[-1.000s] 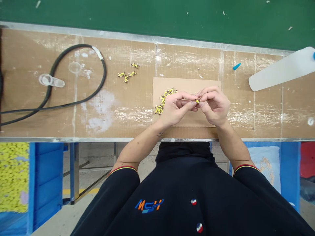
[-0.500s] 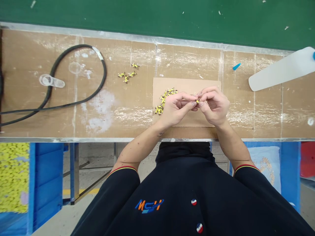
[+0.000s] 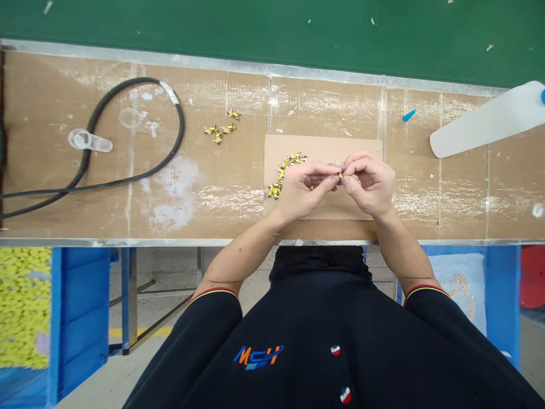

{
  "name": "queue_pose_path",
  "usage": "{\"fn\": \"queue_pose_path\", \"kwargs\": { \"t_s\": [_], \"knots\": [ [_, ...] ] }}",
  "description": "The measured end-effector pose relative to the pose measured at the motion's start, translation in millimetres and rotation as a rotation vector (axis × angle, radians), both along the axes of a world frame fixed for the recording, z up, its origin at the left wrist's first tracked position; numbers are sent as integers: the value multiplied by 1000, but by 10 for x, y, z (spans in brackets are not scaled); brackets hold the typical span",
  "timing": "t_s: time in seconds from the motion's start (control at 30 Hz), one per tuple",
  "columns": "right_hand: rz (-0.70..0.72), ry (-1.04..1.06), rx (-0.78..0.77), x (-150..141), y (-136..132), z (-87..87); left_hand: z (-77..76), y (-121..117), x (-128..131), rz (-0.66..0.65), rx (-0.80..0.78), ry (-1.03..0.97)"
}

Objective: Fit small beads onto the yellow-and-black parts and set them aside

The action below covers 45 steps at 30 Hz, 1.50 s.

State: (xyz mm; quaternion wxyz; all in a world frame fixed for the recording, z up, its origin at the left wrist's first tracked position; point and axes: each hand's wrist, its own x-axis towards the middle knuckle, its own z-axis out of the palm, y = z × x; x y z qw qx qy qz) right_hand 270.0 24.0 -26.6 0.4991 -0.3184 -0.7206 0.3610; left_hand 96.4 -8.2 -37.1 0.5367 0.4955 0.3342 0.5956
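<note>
Two bare hands on one tiny part. Left hand (image 3: 298,190) and right hand (image 3: 370,182) meet fingertip to fingertip, both in a narrow pinch on a small yellow piece (image 3: 340,175). It's just above the cardboard sheet (image 3: 323,149), which lies by the near edge of the desk (image 3: 230,210). Thumbs and fingers cover most of it; can't tell its full shape or which pads carry the load.

Handling, my read: next to no weight, so grip force is not the issue. Looks like stiff moulded plastic, maybe slick. Thin dark ends on similar pieces (image 3: 276,189) look like the fragile bit — could bend or snap if squeezed. Best hold: yellow middle, thumb pad against index pad, light pressure, ends left free. Too small for a palm grip; a hard pinch off-centre could flick it out.

Similar pieces lie tangled along the sheet's left side, just beside the left hand, so lifting one by an end may drag a neighbour. A looser group (image 3: 218,136) sits left of the sheet, nearer the desk's far edge, with more room for fingertips.

Another yellow spot shows inside the left hand's curl; can't tell if held or just behind. Pale bits by the right fingertips, too small to identify.
</note>
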Motion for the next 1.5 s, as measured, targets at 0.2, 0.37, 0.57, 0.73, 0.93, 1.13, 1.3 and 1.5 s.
{"fn": "queue_pose_path", "kwargs": {
  "t_s": [0.2, 0.37, 0.57, 0.73, 0.93, 1.13, 1.3, 1.5],
  "knots": [
    [59, 31, -137, -1, 12, 25, -18, 3, -17, 51, 63, 99],
    [112, 63, -238, -2, 22, 56, -3, 17, -33, 97, 209, 166],
    [132, 55, -304, 4, 32, 84, 33, 32, -46, 175, 346, 298],
    [143, 61, -345, -3, 30, 94, 2, 18, -42, 177, 299, 279],
    [178, 111, -380, -15, 14, 91, -15, -36, -17, 156, 212, 193],
    [200, 149, -340, -15, -3, 96, -33, -40, -13, 144, 232, 185],
    [183, 102, -337, -7, -2, 102, -28, -44, -25, 141, 236, 258],
    [169, 53, -407, 5, 6, 132, -13, -41, -43, 165, 353, 333]
  ]
}}
